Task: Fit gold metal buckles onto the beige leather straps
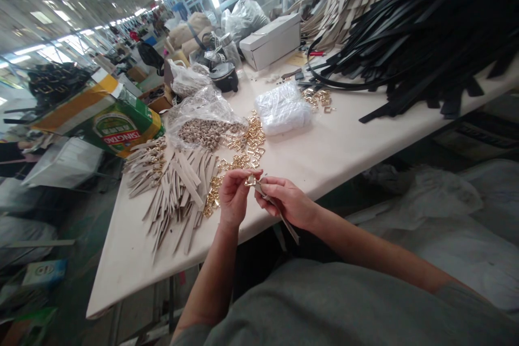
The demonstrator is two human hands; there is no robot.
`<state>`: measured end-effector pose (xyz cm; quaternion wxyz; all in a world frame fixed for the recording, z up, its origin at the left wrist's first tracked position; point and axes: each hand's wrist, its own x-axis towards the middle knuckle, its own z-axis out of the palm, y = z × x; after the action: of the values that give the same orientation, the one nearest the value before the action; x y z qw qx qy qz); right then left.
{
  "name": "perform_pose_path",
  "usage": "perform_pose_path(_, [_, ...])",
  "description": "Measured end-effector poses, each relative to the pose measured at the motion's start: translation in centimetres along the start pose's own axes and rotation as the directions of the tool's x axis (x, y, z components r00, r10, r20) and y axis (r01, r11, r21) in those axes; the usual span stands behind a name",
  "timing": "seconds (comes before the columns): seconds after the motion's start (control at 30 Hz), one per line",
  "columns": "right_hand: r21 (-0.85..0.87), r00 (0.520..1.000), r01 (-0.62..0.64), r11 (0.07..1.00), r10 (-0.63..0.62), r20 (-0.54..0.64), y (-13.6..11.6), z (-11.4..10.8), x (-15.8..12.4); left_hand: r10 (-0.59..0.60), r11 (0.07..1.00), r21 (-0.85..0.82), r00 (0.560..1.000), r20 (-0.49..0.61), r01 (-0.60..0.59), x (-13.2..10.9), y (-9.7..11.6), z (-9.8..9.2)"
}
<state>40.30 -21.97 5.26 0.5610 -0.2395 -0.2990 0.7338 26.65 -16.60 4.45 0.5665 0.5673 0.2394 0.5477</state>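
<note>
Both hands meet just above the table's near edge. My left hand (234, 197) is closed, pinching a small gold buckle (251, 180) between thumb and fingers. My right hand (290, 201) is closed around a narrow grey-beige strap (287, 223), whose upper end meets the buckle and whose tail hangs below the hand. Whether the strap passes through the buckle I cannot tell. Left of my hands lies a heap of loose beige straps (178, 186). Beyond and beside my left hand are scattered gold buckles (239, 159).
An open plastic bag of small beige loops (203, 130) lies beyond the straps. A clear plastic-wrapped packet (283, 108) sits mid-table. Black straps (389, 43) hang over the right side. A white box (271, 40) stands at the back, a green carton (121, 124) at left.
</note>
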Motion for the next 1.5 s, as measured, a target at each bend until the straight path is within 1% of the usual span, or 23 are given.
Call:
perform_pose_path(0.1, [-0.095, 0.998, 0.039, 0.995, -0.043, -0.044, -0.1, 0.1, 0.0, -0.065, 0.994, -0.091, 0.997, 0.033, 0.068, -0.2, 0.4, 0.4])
perform_pose_path(0.17, [-0.213, 0.994, 0.069, 0.975, -0.085, -0.068, -0.3, -0.1, 0.0, -0.090, 0.989, -0.114, 0.995, 0.038, 0.094, -0.5, 0.4, 0.7])
perform_pose_path(0.23, [-0.373, 0.985, 0.110, 0.921, -0.152, -0.086, -0.5, -0.4, 0.0, -0.120, 0.990, -0.077, 0.993, 0.014, 0.121, -0.7, 0.2, 0.8])
perform_pose_path(0.27, [-0.472, 0.976, 0.135, 0.871, -0.198, -0.087, -0.7, -0.6, 0.0, -0.140, 0.989, -0.047, 0.990, -0.003, 0.140, -0.7, 0.0, 0.8])
perform_pose_path(0.3, [-0.581, 0.965, 0.162, 0.798, -0.251, -0.077, -0.8, -0.8, -0.1, -0.158, 0.987, -0.017, 0.987, -0.016, 0.158, -0.8, -0.1, 0.8])
perform_pose_path(0.33, [-0.692, 0.950, 0.190, 0.697, -0.309, -0.051, -0.9, -1.0, -0.1, -0.174, 0.985, 0.011, 0.984, -0.023, 0.174, -0.8, -0.3, 0.7])
perform_pose_path(0.4, [-0.872, 0.908, 0.232, 0.432, -0.418, 0.034, -1.0, -1.4, -0.2, -0.202, 0.977, 0.061, 0.979, -0.025, 0.203, -0.8, -0.4, 0.5])
perform_pose_path(0.47, [-0.957, 0.870, 0.230, 0.176, -0.479, 0.121, -1.0, -1.7, -0.2, -0.227, 0.967, 0.110, 0.973, -0.025, 0.229, -0.7, -0.4, 0.2])
perform_pose_path(0.5, [-0.973, 0.860, 0.218, 0.078, -0.487, 0.154, -0.9, -1.8, -0.2, -0.238, 0.962, 0.133, 0.971, -0.026, 0.239, -0.6, -0.3, 0.1])
perform_pose_path(0.53, [-0.979, 0.857, 0.203, 0.004, -0.485, 0.176, -0.9, -1.9, -0.2, -0.241, 0.958, 0.155, 0.970, -0.032, 0.243, -0.6, -0.2, 0.0])
perform_pose_path(0.57, [-0.981, 0.859, 0.189, -0.049, -0.476, 0.189, -0.8, -2.0, -0.2, -0.235, 0.955, 0.180, 0.971, -0.039, 0.238, -0.6, -0.1, 0.0])
perform_pose_path(0.6, [-0.980, 0.863, 0.181, -0.079, -0.465, 0.197, -0.8, -2.0, -0.2, -0.220, 0.952, 0.209, 0.975, -0.043, 0.224, -0.6, 0.1, -0.1])
perform_pose_path(0.63, [-0.980, 0.869, 0.179, -0.087, -0.453, 0.199, -0.8, -2.0, -0.2, -0.203, 0.949, 0.238, 0.978, -0.044, 0.208, -0.6, 0.2, -0.1])
perform_pose_path(0.7, [-0.980, 0.883, 0.193, -0.047, -0.427, 0.195, -1.0, -2.0, -0.2, -0.191, 0.942, 0.274, 0.981, -0.043, 0.195, -0.7, 0.5, -0.1])
perform_pose_path(0.77, [-0.975, 0.909, 0.217, 0.055, -0.376, 0.181, -1.3, -1.9, -0.3, -0.231, 0.941, 0.244, 0.972, -0.042, 0.234, -0.7, 0.6, -0.2])
perform_pose_path(0.87, [-0.945, 0.955, 0.218, 0.243, -0.254, 0.155, -2.1, -1.7, -0.6, -0.332, 0.936, 0.106, 0.942, -0.053, 0.336, -0.5, 0.9, -0.6])
perform_pose_path(0.93, [-0.925, 0.973, 0.197, 0.323, -0.177, 0.146, -2.6, -1.7, -0.9, -0.367, 0.929, 0.012, 0.927, -0.070, 0.369, -0.3, 1.2, -0.9])
perform_pose_path(0.97, [-0.921, 0.978, 0.188, 0.340, -0.152, 0.144, -2.7, -1.7, -1.0, -0.380, 0.925, -0.027, 0.921, -0.079, 0.380, -0.2, 1.3, -1.0])
perform_pose_path(1.03, [-0.928, 0.980, 0.181, 0.326, -0.140, 0.142, -2.9, -1.8, -1.2, -0.415, 0.909, -0.092, 0.906, -0.085, 0.407, 0.0, 1.6, -1.2])
perform_pose_path(1.17, [-0.962, 0.962, 0.194, 0.190, -0.229, 0.149, -2.6, -2.1, -1.1, -0.485, 0.865, -0.192, 0.871, -0.080, 0.464, 0.0, 1.5, -1.2])
perform_pose_path(1.23, [-0.966, 0.951, 0.212, 0.148, -0.261, 0.168, -2.3, -2.3, -1.0, -0.514, 0.845, -0.218, 0.854, -0.079, 0.488, -0.1, 1.3, -1.3])
perform_pose_path(1.37, [-0.961, 0.935, 0.252, 0.113, -0.286, 0.212, -2.0, -2.4, -0.8, -0.613, 0.755, -0.297, 0.790, -0.005, 0.585, -0.2, 0.7, -1.6])
perform_pose_path(1.5, [-0.956, 0.934, 0.270, 0.114, -0.271, 0.232, -1.9, -2.3, -0.7, -0.686, 0.655, -0.397, 0.726, 0.046, 0.643, -0.4, 0.3, -1.4])
